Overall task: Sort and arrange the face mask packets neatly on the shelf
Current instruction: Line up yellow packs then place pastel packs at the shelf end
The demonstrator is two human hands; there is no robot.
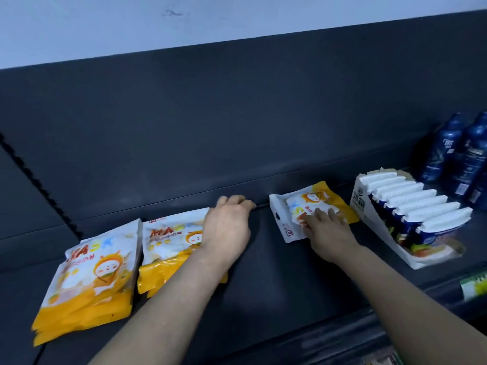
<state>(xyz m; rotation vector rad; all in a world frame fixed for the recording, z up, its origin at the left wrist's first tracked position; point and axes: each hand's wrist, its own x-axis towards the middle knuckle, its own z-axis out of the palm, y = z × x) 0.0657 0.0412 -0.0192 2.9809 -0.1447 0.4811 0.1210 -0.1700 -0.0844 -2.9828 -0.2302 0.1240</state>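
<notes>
While the right hand (pixel 326 229) presses spread fingers flat on the sideways mask packet (pixel 303 209), just beside the drink carton tray (pixel 366 206), the left hand (pixel 228 222) rests curled over the right edge of the middle packet stack (pixel 168 241); can't tell if it grips. Likely step: collecting the stray. Next: turn it upright and slide it left over the bare shelf (pixel 266 262) between the hands, keeping off the front lip.

On my feed, a white cardboard display tray (pixel 379 230) sits at the right, angled, holding a row of blue-and-white drink cartons (pixel 421 206) packed upright. Just beyond it, at the far right, stand dark blue plastic bottles (pixel 445 151) with pale labels. A green-and-white label strip (pixel 474 284) shows at the near right edge. A pale painted wall (pixel 131 22) runs across the top.
</notes>
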